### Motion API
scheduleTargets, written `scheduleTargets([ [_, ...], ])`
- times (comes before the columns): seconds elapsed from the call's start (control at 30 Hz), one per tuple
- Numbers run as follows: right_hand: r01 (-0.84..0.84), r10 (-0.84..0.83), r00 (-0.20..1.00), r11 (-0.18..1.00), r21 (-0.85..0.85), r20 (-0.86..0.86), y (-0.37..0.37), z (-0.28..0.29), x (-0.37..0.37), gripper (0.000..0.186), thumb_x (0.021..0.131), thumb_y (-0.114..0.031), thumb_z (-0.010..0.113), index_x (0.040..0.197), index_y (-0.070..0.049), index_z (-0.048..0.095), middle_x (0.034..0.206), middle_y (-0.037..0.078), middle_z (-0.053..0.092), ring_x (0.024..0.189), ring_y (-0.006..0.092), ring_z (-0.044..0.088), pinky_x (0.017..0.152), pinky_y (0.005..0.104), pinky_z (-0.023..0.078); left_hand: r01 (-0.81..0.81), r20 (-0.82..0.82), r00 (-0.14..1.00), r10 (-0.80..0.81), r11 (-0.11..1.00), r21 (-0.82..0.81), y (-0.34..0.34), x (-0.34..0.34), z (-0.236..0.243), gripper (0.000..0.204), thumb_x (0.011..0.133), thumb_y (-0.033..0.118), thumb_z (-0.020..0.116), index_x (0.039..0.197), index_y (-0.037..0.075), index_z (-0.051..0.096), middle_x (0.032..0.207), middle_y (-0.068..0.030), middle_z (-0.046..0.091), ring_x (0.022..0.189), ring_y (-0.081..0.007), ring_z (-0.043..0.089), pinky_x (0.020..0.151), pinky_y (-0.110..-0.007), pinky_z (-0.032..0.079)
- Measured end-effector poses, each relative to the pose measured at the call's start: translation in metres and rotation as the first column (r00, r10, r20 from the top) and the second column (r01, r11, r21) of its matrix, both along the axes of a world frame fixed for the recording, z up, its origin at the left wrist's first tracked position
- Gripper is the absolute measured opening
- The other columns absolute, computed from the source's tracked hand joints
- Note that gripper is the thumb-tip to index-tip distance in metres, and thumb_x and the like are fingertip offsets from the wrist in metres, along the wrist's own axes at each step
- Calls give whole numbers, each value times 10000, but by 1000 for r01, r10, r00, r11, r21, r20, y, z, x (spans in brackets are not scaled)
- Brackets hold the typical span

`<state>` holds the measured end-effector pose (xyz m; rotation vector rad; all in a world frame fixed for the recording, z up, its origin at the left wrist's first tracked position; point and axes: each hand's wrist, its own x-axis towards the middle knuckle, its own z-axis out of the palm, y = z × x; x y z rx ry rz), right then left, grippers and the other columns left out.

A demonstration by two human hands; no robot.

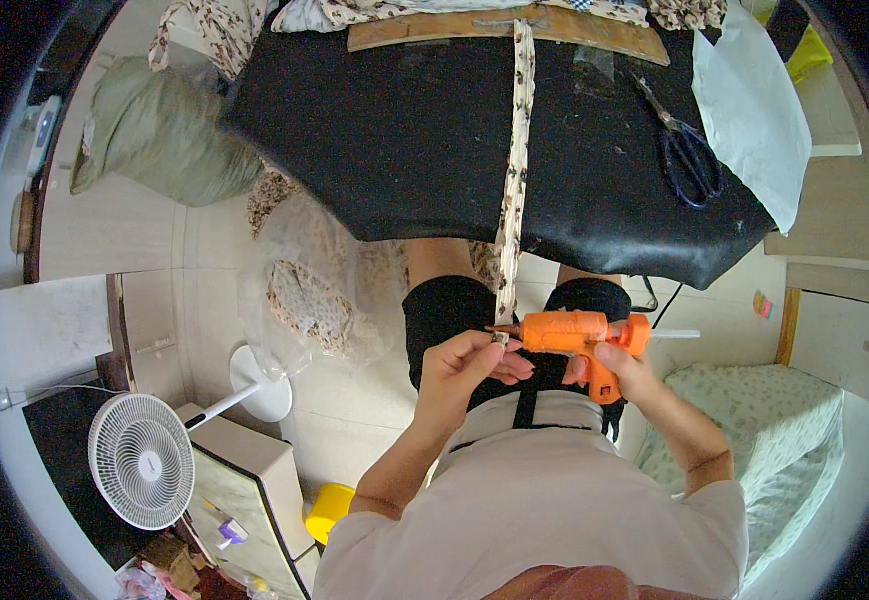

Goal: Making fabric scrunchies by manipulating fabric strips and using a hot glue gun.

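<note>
While scissors (689, 150) lie aside, fabric strip (514, 170) crosses black table (404, 130) — unobstructed.

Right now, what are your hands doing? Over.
Right hand grips glue gun. Left hand pinches strip end at the nozzle. Scissors on table, clear.

You are sitting near a table (404, 150); a fabric strip (516, 160) is running from its far edge to your left hand (464, 370). Scissors (689, 150) are lying right of the strip. A fan (142, 458) is standing far left.
</note>
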<state>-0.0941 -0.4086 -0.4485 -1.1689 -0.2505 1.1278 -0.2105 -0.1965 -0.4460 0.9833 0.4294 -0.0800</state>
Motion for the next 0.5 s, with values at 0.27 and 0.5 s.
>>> scheduleTargets([
  [0.27, 85, -83, 984, 996, -7, 157, -7, 16, 10, 378, 874, -289, 600, 1069, 31, 557, 876, 97, 637, 795, 187, 624, 734, 317, 507, -26, 5, 1000, 26, 996, 85, -1, -1, 6, 215, 951, 102, 480, 1042, -55, 596, 876, -166, 677, 794, -207, 674, 702, -293, 545],
  [0.5, 19, 55, 933, 979, -201, 355, -4, 28, 24, 259, 835, -217, 629, 962, 7, 602, 779, 57, 641, 701, 153, 611, 629, 292, 500, -33, 23, 999, 31, 993, 110, -2, -2, 6, 224, 950, 107, 485, 1043, -65, 596, 878, -167, 675, 806, -207, 673, 707, -297, 549],
])
